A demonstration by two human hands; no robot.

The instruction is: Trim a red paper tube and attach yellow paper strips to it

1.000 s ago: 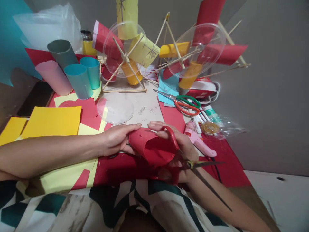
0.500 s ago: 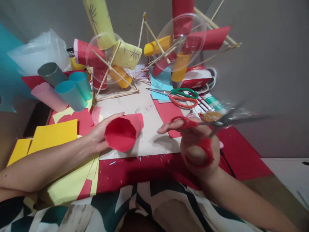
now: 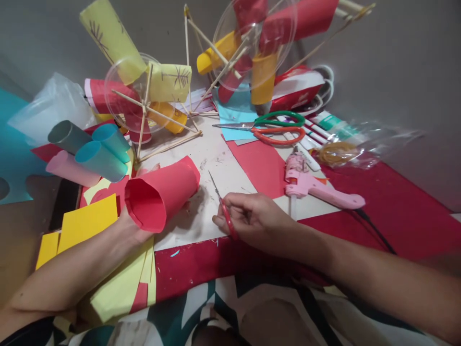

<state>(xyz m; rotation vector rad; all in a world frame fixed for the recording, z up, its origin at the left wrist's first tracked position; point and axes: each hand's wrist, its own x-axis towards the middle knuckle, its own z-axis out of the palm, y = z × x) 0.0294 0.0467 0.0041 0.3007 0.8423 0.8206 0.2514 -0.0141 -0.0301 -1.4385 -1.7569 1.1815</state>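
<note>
My left hand (image 3: 135,226) is wrapped round a red paper tube (image 3: 175,190) from behind and below, its wide open end facing me and to the left. Most of those fingers are hidden by the paper. In my right hand (image 3: 252,218) is a pair of small scissors (image 3: 226,214) with red handles, the thin blades pointing up and away. The blade tips lie a short way right of the tube and do not touch it. Under both hands is a white sheet (image 3: 201,221) on the red table surface.
Green-and-orange-handled scissors (image 3: 277,129) lie ahead, with a pink glue gun (image 3: 317,185) to the right. Two stick-and-paper wheels, one in front (image 3: 144,103), stand at the back. Paper tubes (image 3: 103,158) and yellow sheets (image 3: 90,223) are on the left.
My right hand has turned and come left, so the scissors now point away from me beside the tube. The tube has tilted and moved slightly left. The glue gun has come into view.
</note>
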